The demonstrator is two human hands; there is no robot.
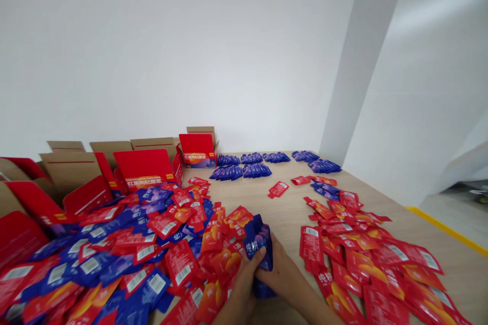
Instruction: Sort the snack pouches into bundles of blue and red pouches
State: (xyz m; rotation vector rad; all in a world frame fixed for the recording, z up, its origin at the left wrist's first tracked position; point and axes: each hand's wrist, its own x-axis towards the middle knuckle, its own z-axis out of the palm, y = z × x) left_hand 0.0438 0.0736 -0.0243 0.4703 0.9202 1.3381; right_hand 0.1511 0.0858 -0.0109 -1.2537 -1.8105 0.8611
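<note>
Near the front edge of the table, a small stack of blue pouches [257, 236] stands upright between my two hands. My left hand [244, 282] is closed on its left side, with the thumb across the front pouch. My right hand [284, 274] wraps round the right side and lower part of the same stack. The lower edges of the pouches show below my fingers. Just left of my hands lies a mixed heap of red pouches [181, 269] and blue pouches [155, 284].
Open red boxes [144, 167] line the back left. Fanned rows of blue pouches [256, 170] lie along the table's [244, 198] back edge. A spread of red pouches [385, 269] covers the right side, and a single red pouch [278, 189] lies mid-table.
</note>
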